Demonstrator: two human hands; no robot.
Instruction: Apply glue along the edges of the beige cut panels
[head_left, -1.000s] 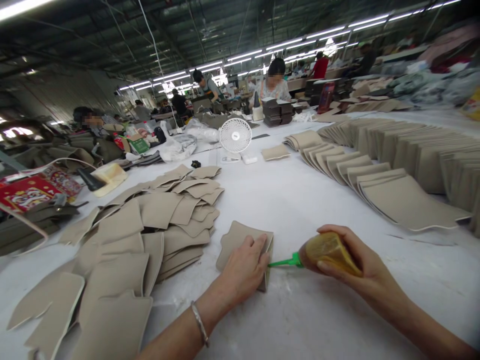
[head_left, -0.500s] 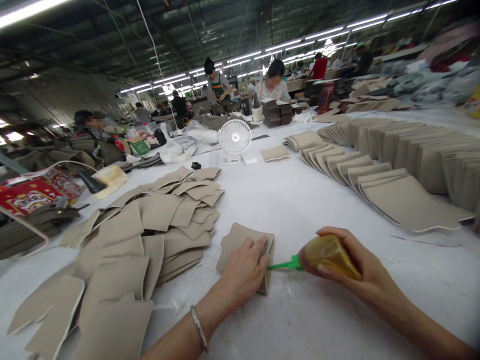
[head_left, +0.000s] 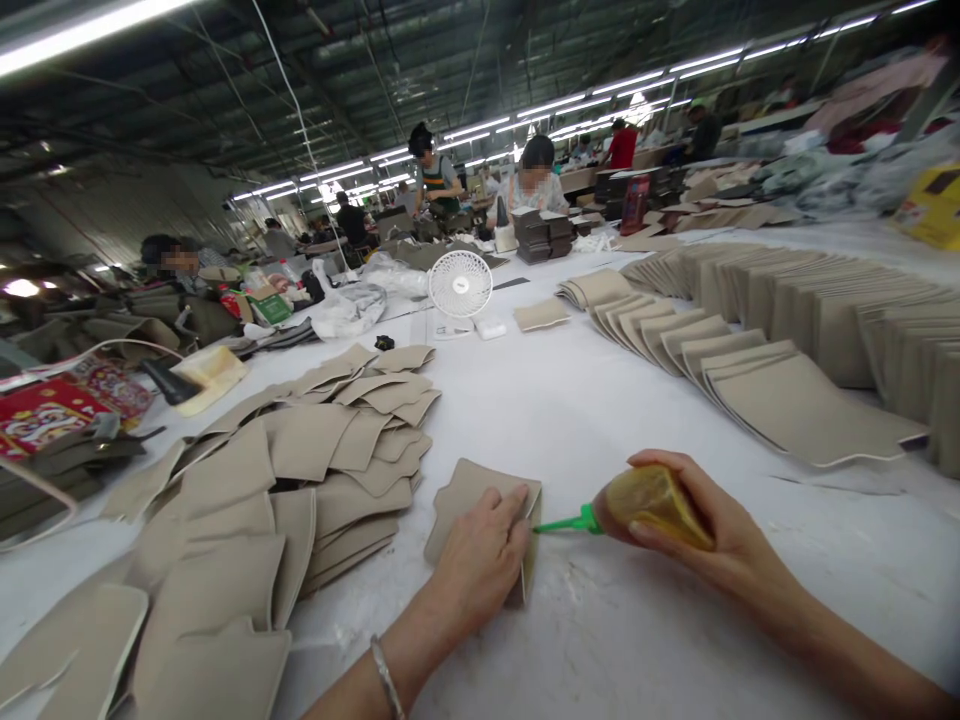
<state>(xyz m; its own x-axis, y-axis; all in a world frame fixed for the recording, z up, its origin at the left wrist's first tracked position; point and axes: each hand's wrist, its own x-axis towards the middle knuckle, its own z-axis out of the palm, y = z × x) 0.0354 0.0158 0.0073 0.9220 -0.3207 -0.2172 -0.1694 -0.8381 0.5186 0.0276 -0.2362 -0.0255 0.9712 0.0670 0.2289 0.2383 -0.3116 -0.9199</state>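
Observation:
My left hand (head_left: 484,550) lies flat on a taupe leather-like piece (head_left: 457,500) on the white table, its fingers spread a little near the piece's right edge. A silver bangle (head_left: 386,678) circles that wrist. In my right hand (head_left: 712,525) is a yellow-brown squeeze bottle (head_left: 652,505), tipped on its side. Its thin green nozzle (head_left: 574,523) points left, with the tip at the right edge of the piece, close to my left fingertips.
Overlapping taupe pieces (head_left: 232,570) cover the table's left side. Fanned rows of pieces (head_left: 795,390) curve along the right. A small white fan (head_left: 460,285) stands ahead, near a single flat piece (head_left: 542,314). Beyond the table, several people work.
The view has shifted slightly, so most things sit a little further left. Both hands keep their places around the piece, and the nozzle tip still meets its right edge.

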